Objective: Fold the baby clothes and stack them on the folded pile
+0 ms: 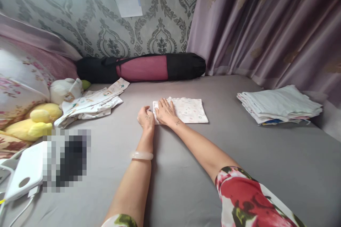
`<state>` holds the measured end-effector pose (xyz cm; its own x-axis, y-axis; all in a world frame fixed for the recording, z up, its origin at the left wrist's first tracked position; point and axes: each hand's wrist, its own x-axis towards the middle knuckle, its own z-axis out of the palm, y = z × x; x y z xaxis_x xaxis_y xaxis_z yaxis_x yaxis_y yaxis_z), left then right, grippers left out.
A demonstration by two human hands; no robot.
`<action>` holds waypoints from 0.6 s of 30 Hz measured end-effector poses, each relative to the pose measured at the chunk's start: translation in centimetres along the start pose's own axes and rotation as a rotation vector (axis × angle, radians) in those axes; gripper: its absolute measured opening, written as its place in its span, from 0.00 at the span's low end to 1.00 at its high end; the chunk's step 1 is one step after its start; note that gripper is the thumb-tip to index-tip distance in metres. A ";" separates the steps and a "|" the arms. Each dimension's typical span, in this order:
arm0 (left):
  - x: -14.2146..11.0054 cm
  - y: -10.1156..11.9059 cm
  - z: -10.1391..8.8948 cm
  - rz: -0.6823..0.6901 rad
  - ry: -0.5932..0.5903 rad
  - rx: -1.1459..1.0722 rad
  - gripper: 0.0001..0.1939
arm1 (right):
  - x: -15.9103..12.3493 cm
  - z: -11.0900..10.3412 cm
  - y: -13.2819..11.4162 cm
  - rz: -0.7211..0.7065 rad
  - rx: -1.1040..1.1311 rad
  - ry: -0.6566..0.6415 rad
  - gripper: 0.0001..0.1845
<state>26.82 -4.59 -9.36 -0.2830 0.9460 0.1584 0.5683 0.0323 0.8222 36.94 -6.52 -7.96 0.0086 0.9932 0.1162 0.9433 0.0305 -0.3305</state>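
Note:
A white cloth (190,110) with a small pale print lies folded into a flat rectangle on the grey bedsheet. My right hand (165,111) rests flat on its left part, fingers stretched out and pointing away from me. Close against the cloth's left edge is my left hand (146,117), its fingers curled in and the thumb on top. Whether those curled fingers grip the cloth's edge is hidden. A pale bangle (142,155) circles my left wrist.
At the right stands a stack of folded cloths (279,104). Loose printed cloths (93,104) lie at the left, near a white plush toy (65,90) and a yellow plush toy (39,120). A black and maroon roll bag (144,67) lies along the wall. A white power bank (26,172) with cables sits front left.

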 end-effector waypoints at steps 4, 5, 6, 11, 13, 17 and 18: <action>0.6 -0.8 0.5 0.004 0.099 -0.233 0.17 | 0.3 0.7 -0.6 -0.004 0.019 -0.025 0.32; 0.8 -1.0 0.6 -0.014 0.118 -0.301 0.16 | 0.3 0.9 -0.6 -0.003 0.020 -0.022 0.31; 0.9 -1.1 0.8 -0.040 0.132 -0.371 0.15 | 0.3 1.1 -0.5 -0.004 0.020 -0.015 0.32; 1.4 -1.2 1.1 -0.196 0.196 -0.665 0.14 | 0.3 1.2 -0.4 -0.011 0.000 -0.012 0.32; 1.5 -0.9 0.9 -0.243 0.235 -0.722 0.13 | 0.5 1.1 -0.5 -0.007 -0.009 -0.020 0.31; 1.6 -0.6 0.6 -0.285 0.270 -0.770 0.12 | 0.9 1.0 -1.3 -0.053 -0.015 0.000 0.31; 1.6 -0.6 0.5 -0.289 0.279 -0.783 0.11 | 0.9 1.1 -1.6 -0.072 -0.015 0.001 0.31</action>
<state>26.43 -2.92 -9.87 -0.5708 0.8181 -0.0705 -0.2191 -0.0690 0.9733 35.10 -5.51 -8.32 -0.0588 0.9884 0.1403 0.9463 0.0999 -0.3073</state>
